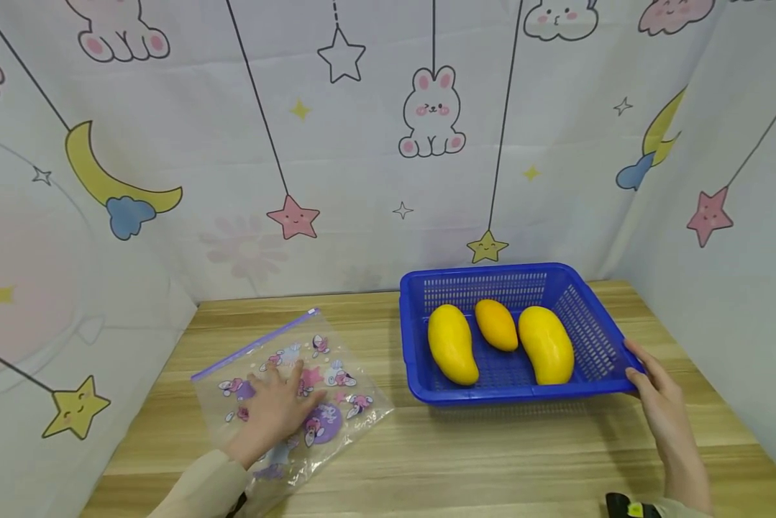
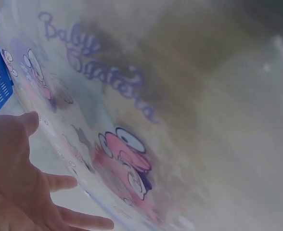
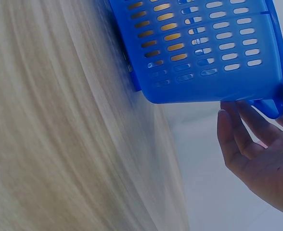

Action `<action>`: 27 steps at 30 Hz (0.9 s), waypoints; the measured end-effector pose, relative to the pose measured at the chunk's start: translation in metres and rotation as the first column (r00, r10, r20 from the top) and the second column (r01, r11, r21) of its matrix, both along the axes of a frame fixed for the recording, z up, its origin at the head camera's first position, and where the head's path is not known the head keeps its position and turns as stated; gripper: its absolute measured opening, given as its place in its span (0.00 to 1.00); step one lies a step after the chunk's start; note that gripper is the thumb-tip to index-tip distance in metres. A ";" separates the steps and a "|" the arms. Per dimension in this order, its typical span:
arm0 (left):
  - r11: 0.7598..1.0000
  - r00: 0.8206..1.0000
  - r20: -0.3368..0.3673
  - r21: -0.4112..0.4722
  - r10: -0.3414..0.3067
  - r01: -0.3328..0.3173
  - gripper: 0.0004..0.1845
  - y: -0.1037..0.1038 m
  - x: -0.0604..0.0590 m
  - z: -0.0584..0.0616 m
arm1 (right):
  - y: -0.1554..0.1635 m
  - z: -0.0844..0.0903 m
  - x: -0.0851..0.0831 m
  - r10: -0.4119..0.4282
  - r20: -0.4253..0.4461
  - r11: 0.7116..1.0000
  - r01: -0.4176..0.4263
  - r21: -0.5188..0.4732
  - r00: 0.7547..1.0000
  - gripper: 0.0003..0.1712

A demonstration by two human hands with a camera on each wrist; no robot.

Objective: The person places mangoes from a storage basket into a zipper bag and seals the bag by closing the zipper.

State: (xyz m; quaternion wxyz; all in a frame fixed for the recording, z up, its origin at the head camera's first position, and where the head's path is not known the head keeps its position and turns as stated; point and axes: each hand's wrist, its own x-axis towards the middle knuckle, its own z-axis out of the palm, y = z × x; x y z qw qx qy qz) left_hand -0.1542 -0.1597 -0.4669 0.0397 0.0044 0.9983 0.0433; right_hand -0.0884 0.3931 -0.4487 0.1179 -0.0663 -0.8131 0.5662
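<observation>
Hands on bag (image 1: pixel 290 388) and basket (image 1: pixel 604 338)

Bag's zip edge runs diagonally, rising toward the basket; left hand (image 1: pixel 274 410) presses it flat-fingered, right hand (image 1: pixel 662 403) touches the basket's corner, fingers relaxed.

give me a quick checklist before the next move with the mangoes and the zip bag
1. Left hand flat on the zip bag, fingers spread: ok.
2. Bag mouth open: cannot tell.
3. Right hand at the blue basket corner; fingers reach its rim, firm grip: cannot tell.
4. Three mangoes lying in the basket, none grasped: ok.
5. Basket resting flat on the table: ok.
</observation>
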 end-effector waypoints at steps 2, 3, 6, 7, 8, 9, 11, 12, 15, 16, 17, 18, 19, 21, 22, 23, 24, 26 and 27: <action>1.000 1.000 0.017 -0.002 0.017 -0.017 0.44 -0.001 0.000 -0.001 | 0.000 0.001 0.000 0.004 0.008 1.000 -0.004 0.029 1.000 0.29; 1.000 0.999 0.024 -0.004 0.022 -0.022 0.45 -0.002 0.000 -0.001 | -0.001 0.001 0.000 0.005 0.011 0.999 -0.005 0.040 1.000 0.29; 1.000 0.999 0.038 0.005 0.024 -0.025 0.45 -0.003 -0.001 -0.002 | -0.001 0.002 0.000 0.005 0.015 0.999 -0.006 0.054 1.000 0.29; 1.000 0.999 0.042 0.007 0.023 -0.024 0.46 -0.003 -0.001 -0.002 | -0.001 0.002 0.000 0.006 0.016 0.998 -0.007 0.056 1.000 0.29; 1.000 0.999 0.045 0.009 0.020 -0.021 0.46 -0.003 -0.001 -0.002 | 0.000 0.002 -0.001 0.006 0.017 0.999 -0.007 0.049 1.000 0.29; 1.000 0.999 0.050 0.009 0.019 -0.019 0.46 -0.004 -0.001 -0.002 | 0.000 0.002 -0.001 0.006 0.018 0.999 -0.007 0.043 1.000 0.29; 1.000 0.998 0.056 0.009 0.018 -0.018 0.47 -0.004 -0.001 -0.002 | 0.000 0.001 -0.001 0.006 0.019 0.999 -0.007 0.038 1.000 0.29; 1.000 0.998 0.059 0.009 0.020 -0.021 0.47 -0.004 -0.001 -0.003 | 0.000 0.001 -0.001 0.007 0.021 0.999 -0.007 0.032 1.000 0.29; 1.000 0.997 0.068 0.005 0.028 -0.028 0.47 -0.005 -0.001 -0.004 | 0.000 0.000 0.000 0.004 0.022 0.999 -0.005 0.035 1.000 0.29; 1.000 0.997 0.069 0.003 0.030 -0.030 0.47 -0.005 -0.001 -0.005 | 0.000 0.000 0.000 0.003 0.022 0.999 -0.003 0.040 1.000 0.29; 1.000 0.997 0.072 0.002 0.030 -0.031 0.47 -0.005 -0.001 -0.006 | 0.000 0.000 0.000 0.004 0.022 0.999 -0.005 0.037 1.000 0.29; 1.000 0.997 0.072 0.001 0.031 -0.031 0.47 -0.005 -0.001 -0.006 | 0.000 -0.001 0.000 0.005 0.020 0.999 -0.005 0.031 1.000 0.29; 1.000 0.997 0.073 0.001 0.030 -0.030 0.47 -0.005 -0.001 -0.007 | 0.000 -0.001 0.000 0.005 0.018 1.000 -0.006 0.022 1.000 0.29; 1.000 0.997 0.073 0.000 0.029 -0.029 0.47 -0.006 -0.002 -0.007 | 0.000 0.000 0.000 0.005 0.013 1.000 -0.005 0.007 1.000 0.29; 1.000 0.997 0.073 0.000 0.029 -0.029 0.47 -0.006 -0.002 -0.008 | 0.000 0.000 0.000 0.006 0.010 1.000 -0.006 -0.006 1.000 0.29; 1.000 0.997 0.073 0.002 0.030 -0.030 0.48 -0.006 -0.002 -0.008 | 0.000 0.001 0.000 0.008 0.008 1.000 -0.008 -0.016 1.000 0.29; 1.000 0.997 0.074 0.004 0.031 -0.031 0.48 -0.006 -0.003 -0.008 | 0.000 0.001 0.000 0.007 0.007 1.000 -0.007 -0.017 1.000 0.29; 0.999 0.997 0.075 0.005 0.031 -0.031 0.48 -0.006 -0.003 -0.008 | 0.000 0.001 0.000 0.007 0.007 1.000 -0.007 -0.014 1.000 0.29; 1.000 0.997 0.075 0.006 0.028 -0.029 0.48 -0.006 -0.003 -0.008 | 0.000 0.001 -0.001 0.006 0.008 1.000 -0.006 -0.010 1.000 0.29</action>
